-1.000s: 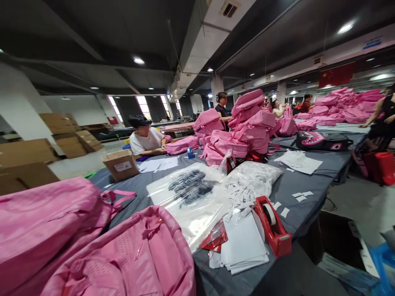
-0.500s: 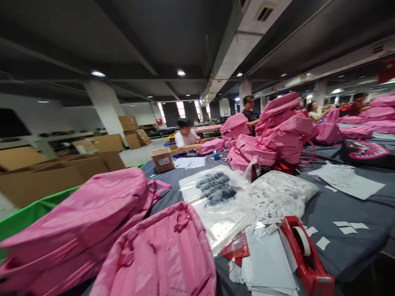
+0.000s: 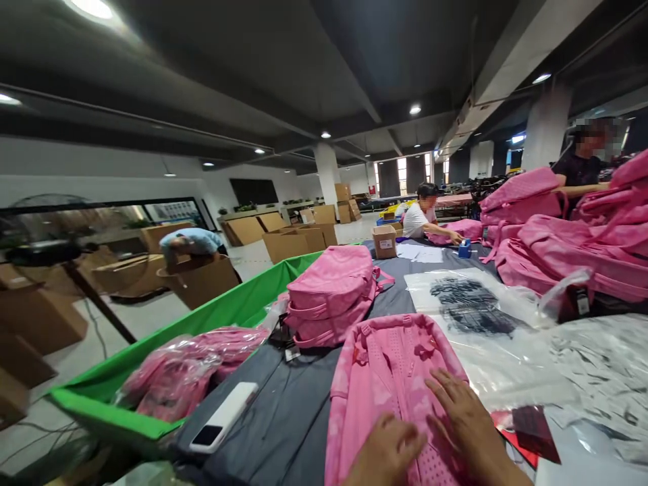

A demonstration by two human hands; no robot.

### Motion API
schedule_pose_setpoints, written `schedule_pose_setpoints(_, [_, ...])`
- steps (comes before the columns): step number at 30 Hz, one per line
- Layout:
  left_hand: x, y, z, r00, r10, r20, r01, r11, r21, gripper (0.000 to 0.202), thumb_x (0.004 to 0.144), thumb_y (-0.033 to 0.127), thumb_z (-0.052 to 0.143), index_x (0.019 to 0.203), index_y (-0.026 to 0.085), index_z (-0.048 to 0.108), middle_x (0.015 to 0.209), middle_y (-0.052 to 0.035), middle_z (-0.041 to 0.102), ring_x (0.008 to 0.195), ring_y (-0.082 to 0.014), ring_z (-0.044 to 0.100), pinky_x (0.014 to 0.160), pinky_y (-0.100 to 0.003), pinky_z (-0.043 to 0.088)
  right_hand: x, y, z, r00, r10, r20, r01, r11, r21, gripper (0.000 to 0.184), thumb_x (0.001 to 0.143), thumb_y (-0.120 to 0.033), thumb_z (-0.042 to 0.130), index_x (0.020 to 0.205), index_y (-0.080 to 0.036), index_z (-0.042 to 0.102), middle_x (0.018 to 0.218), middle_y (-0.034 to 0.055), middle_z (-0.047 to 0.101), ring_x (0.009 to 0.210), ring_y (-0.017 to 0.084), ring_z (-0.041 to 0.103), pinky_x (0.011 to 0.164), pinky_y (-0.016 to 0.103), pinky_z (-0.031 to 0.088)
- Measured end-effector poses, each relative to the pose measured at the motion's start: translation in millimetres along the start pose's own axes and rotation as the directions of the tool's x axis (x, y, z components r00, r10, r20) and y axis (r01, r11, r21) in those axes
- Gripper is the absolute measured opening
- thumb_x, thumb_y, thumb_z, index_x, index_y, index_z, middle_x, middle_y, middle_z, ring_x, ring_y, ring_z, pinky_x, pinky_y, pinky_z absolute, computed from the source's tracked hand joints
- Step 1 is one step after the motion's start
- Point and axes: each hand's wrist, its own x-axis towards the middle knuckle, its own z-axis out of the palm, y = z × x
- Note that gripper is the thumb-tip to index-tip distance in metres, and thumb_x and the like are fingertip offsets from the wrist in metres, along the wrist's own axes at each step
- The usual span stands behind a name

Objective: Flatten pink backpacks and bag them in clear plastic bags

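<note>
A pink backpack (image 3: 349,391) lies in front of me on the dark cloth of the table, with its padded back panel and straps facing up. Over its right side is my right hand (image 3: 463,412), open, fingers spread across the panel. My left hand (image 3: 389,449) is lower down over the same backpack, slightly blurred, with loosely bent fingers apart and nothing seen in them. Just beyond lies a second pink backpack (image 3: 331,283), a dark tag hanging at its near side. To the right, a clear plastic bag (image 3: 486,358) with black print is spread flat.
A green-walled bin (image 3: 237,290) at the table's left edge holds pink bags in clear plastic (image 3: 177,378). A white device (image 3: 224,417) lies near that edge. Pink backpacks are piled (image 3: 557,250) at right. Co-workers sit or stand beyond; one bends over a carton (image 3: 202,280).
My view has swung left, bringing the green bin and floor cartons into sight. Both my hands have appeared over the near backpack. The red tape dispenser is out of view.
</note>
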Motion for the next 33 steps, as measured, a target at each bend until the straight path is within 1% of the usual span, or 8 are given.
schedule_pose_setpoints(4, [59,-54,-3.1,0.978,-0.203,-0.038,0.205,0.977,0.053,0.053,0.102,0.056,0.045,0.152,0.037,0.043,0.156,-0.0086,0.048,0.143,-0.0349,0.043,0.116,-0.066,0.033,9,11,51,0.991,-0.110,0.075,0.118,0.986,-0.117,0.047,0.086,-0.018,0.052,0.130,-0.019,0.068,0.133,0.0137,0.066,0.122,0.029,0.065,0.099,0.040,0.057])
schedule_pose_setpoints(7, [65,-77,26.1,0.965,-0.240,0.107,0.238,0.971,0.031,0.063,0.100,0.067,0.038,0.157,0.043,0.028,0.164,-0.0115,0.036,0.150,-0.0436,0.030,0.113,-0.078,0.025,-2,31,52,0.984,-0.174,0.045,0.172,0.984,0.038,0.036,0.090,-0.022,0.051,0.120,-0.024,0.071,0.121,0.0090,0.074,0.108,0.023,0.071,0.091,0.029,0.058])
schedule_pose_setpoints(11, [45,-86,74.1,0.975,-0.136,0.174,0.137,0.991,0.008,0.084,0.089,0.080,0.046,0.159,0.046,0.016,0.164,-0.0160,0.032,0.150,-0.0507,0.025,0.108,-0.083,0.025,15,110,8,0.983,0.165,-0.078,-0.154,0.980,0.129,0.028,0.096,-0.040,0.047,0.098,-0.026,0.071,0.098,0.0074,0.076,0.092,0.022,0.072,0.082,0.031,0.057])
schedule_pose_setpoints(14, [37,-93,98.2,0.981,-0.106,0.160,0.097,0.994,0.058,0.080,0.090,0.076,0.049,0.158,0.049,0.016,0.162,-0.0162,0.036,0.146,-0.0519,0.033,0.106,-0.082,0.032,50,187,-14,0.869,0.486,-0.090,-0.485,0.874,0.038,0.030,0.086,-0.037,0.049,0.101,-0.022,0.070,0.118,0.0156,0.072,0.113,0.031,0.067,0.102,0.044,0.050])
schedule_pose_setpoints(18, [35,-110,123.0,0.991,-0.082,0.108,0.069,0.991,0.116,0.069,0.100,0.061,0.046,0.158,0.051,0.010,0.160,-0.0130,0.041,0.143,-0.0469,0.042,0.106,-0.074,0.039,92,249,-5,0.769,0.639,-0.026,-0.639,0.769,-0.010,0.014,0.074,-0.036,0.057,0.067,-0.024,0.060,0.094,0.0216,0.072,0.103,0.042,0.068,0.093,0.056,0.050])
schedule_pose_setpoints(25, [31,-112,124.9,0.989,-0.109,0.104,0.097,0.989,0.107,0.072,0.099,0.058,0.050,0.158,0.051,0.009,0.163,-0.0092,0.035,0.146,-0.0442,0.039,0.110,-0.071,0.037,115,257,10,0.734,0.601,0.317,-0.673,0.705,0.221,0.037,0.053,-0.045,0.071,0.041,-0.025,0.042,0.048,0.0078,0.054,0.051,0.024,0.055,0.052,0.038,0.043])
schedule_pose_setpoints(29, [37,-99,106.8,0.982,-0.138,0.125,0.130,0.989,0.071,0.077,0.094,0.069,0.050,0.158,0.050,0.013,0.161,-0.0123,0.039,0.146,-0.0474,0.036,0.110,-0.075,0.034,102,250,-24,0.739,0.538,0.405,-0.672,0.623,0.399,0.037,0.053,-0.060,0.066,0.050,-0.024,0.060,0.057,0.0111,0.063,0.050,0.021,0.054,0.047,0.033,0.038])
schedule_pose_setpoints(33, [39,-95,98.6,0.991,-0.113,0.076,0.108,0.992,0.069,0.080,0.090,0.075,0.051,0.158,0.051,0.016,0.160,-0.0114,0.042,0.145,-0.0464,0.039,0.110,-0.074,0.035,94,233,-66,0.780,0.545,0.308,-0.620,0.604,0.500,0.045,0.047,-0.068,0.068,0.054,-0.024,0.063,0.072,0.0171,0.070,0.061,0.026,0.062,0.050,0.036,0.043])
